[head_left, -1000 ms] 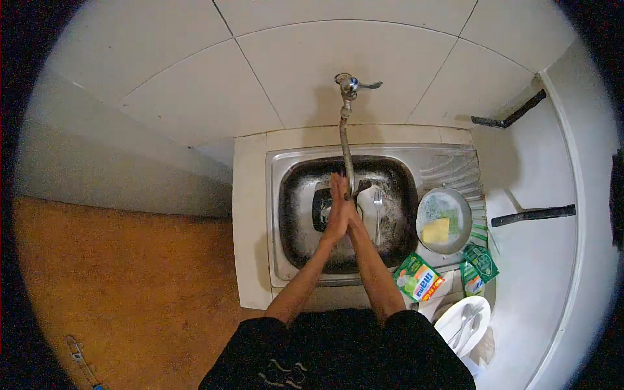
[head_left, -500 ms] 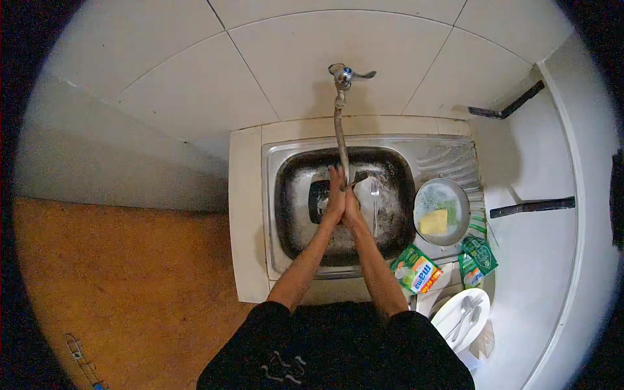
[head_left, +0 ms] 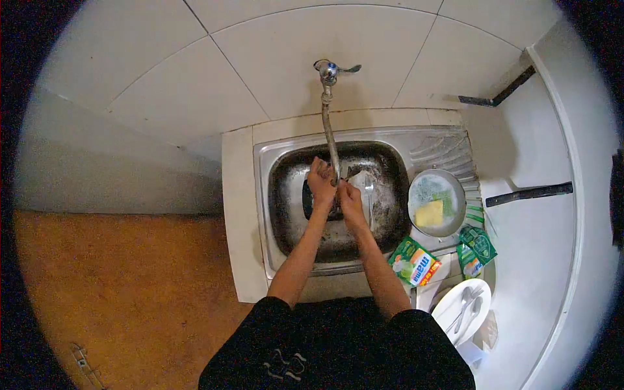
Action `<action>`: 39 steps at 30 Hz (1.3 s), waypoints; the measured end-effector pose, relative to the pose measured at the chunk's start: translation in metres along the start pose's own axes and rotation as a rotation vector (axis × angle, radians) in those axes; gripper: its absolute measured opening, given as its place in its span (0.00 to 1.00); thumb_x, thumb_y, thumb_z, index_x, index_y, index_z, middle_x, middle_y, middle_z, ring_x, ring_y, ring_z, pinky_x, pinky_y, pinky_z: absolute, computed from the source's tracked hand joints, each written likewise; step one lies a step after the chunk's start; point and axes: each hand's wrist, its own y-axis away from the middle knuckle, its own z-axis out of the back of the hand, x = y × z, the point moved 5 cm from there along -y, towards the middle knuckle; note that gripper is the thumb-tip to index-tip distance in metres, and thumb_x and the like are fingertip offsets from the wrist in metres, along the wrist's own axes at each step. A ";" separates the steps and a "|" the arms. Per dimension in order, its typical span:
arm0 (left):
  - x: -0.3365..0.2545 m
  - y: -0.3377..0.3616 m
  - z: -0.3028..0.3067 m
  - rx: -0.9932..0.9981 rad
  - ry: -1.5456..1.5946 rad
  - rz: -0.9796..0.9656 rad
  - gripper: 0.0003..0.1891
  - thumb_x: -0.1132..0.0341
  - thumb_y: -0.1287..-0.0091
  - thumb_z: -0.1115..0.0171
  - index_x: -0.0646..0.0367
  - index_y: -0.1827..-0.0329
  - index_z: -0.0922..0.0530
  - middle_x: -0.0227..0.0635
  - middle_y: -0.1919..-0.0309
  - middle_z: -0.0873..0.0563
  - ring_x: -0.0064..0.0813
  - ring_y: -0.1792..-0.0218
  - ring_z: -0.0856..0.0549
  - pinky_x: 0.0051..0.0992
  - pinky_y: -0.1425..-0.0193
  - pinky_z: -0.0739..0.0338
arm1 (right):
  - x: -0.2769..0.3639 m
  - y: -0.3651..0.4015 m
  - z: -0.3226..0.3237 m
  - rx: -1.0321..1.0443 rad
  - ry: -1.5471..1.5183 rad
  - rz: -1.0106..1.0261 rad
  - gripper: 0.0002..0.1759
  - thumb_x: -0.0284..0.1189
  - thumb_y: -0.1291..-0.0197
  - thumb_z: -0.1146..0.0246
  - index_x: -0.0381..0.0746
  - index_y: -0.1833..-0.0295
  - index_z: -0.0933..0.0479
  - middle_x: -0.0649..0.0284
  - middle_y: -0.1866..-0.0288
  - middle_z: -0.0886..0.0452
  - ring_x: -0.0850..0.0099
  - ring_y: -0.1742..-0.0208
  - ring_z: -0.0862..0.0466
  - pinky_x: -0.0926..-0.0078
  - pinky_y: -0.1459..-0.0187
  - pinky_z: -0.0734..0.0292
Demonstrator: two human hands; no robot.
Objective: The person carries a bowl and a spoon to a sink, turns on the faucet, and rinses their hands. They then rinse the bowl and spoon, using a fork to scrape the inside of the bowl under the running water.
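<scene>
Both hands are over the metal sink (head_left: 299, 244), at the lower end of the tap's spout (head_left: 329, 133). My left hand (head_left: 321, 185) is left of the spout end with its fingers curled. Just right of the spout end is my right hand (head_left: 350, 200), fingers bent inward. What either hand holds, if anything, is too small to make out. A black object (head_left: 307, 200) lies in the sink, partly hidden behind my left hand. To the right of my right hand a fork (head_left: 369, 188) lies in the basin.
A bowl (head_left: 459, 218) with suds and a yellow sponge (head_left: 429, 213) stands on the drainboard. Green packets (head_left: 415, 263) (head_left: 476, 250) lie at the right front, near a white plate (head_left: 448, 311) with spoons. Black brackets (head_left: 530, 194) jut from the right wall.
My hands were pressed together with fingers extended; now they have parted slightly and their fingers are curled. The whole view has shifted a little.
</scene>
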 end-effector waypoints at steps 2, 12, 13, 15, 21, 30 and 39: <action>-0.019 0.013 -0.005 0.032 -0.119 -0.081 0.23 0.69 0.39 0.46 0.70 0.42 0.39 0.48 0.51 0.25 0.31 0.53 0.23 0.20 0.53 0.28 | 0.000 -0.002 0.004 -0.018 -0.066 0.059 0.15 0.35 0.38 0.50 0.33 0.57 0.28 0.68 0.67 0.25 0.82 0.66 0.29 0.83 0.64 0.33; -0.083 0.056 -0.025 -0.007 -0.144 -0.079 0.10 0.75 0.47 0.37 0.68 0.62 0.23 0.30 0.71 0.20 0.19 0.70 0.22 0.17 0.70 0.30 | -0.006 -0.002 0.024 -0.171 -0.170 -0.023 0.12 0.29 0.39 0.48 0.31 0.57 0.27 0.61 0.63 0.22 0.76 0.64 0.23 0.80 0.61 0.28; -0.084 0.060 -0.028 0.036 -0.058 0.000 0.11 0.72 0.47 0.36 0.68 0.63 0.22 0.27 0.75 0.21 0.16 0.73 0.24 0.16 0.71 0.31 | 0.000 -0.002 0.024 -0.180 -0.151 -0.050 0.12 0.29 0.39 0.48 0.31 0.56 0.27 0.61 0.63 0.22 0.75 0.63 0.23 0.79 0.60 0.28; -0.076 0.062 -0.023 0.028 -0.074 0.014 0.10 0.71 0.47 0.35 0.67 0.63 0.21 0.26 0.76 0.22 0.15 0.74 0.26 0.16 0.72 0.32 | 0.001 -0.005 0.024 -0.151 -0.124 -0.020 0.13 0.30 0.39 0.47 0.32 0.55 0.28 0.61 0.62 0.22 0.74 0.62 0.23 0.79 0.60 0.27; -0.074 0.072 -0.012 0.103 -0.097 0.121 0.14 0.73 0.45 0.38 0.67 0.56 0.25 0.26 0.75 0.23 0.14 0.74 0.27 0.15 0.70 0.31 | 0.001 -0.007 0.015 -0.034 -0.205 -0.015 0.16 0.33 0.41 0.45 0.33 0.52 0.29 0.64 0.60 0.24 0.75 0.60 0.24 0.77 0.59 0.28; -0.046 0.067 -0.002 0.250 0.173 0.168 0.21 0.79 0.42 0.45 0.65 0.44 0.33 0.34 0.60 0.23 0.18 0.62 0.24 0.15 0.60 0.29 | 0.023 0.004 0.006 0.029 -0.366 -0.111 0.16 0.34 0.41 0.44 0.35 0.51 0.29 0.67 0.60 0.25 0.76 0.59 0.25 0.77 0.58 0.28; -0.052 0.070 -0.002 0.251 0.248 0.152 0.18 0.77 0.40 0.47 0.66 0.45 0.33 0.36 0.61 0.20 0.20 0.63 0.22 0.15 0.61 0.28 | 0.031 0.010 0.006 0.055 -0.508 -0.129 0.15 0.34 0.43 0.42 0.36 0.55 0.26 0.64 0.55 0.24 0.74 0.52 0.27 0.77 0.49 0.34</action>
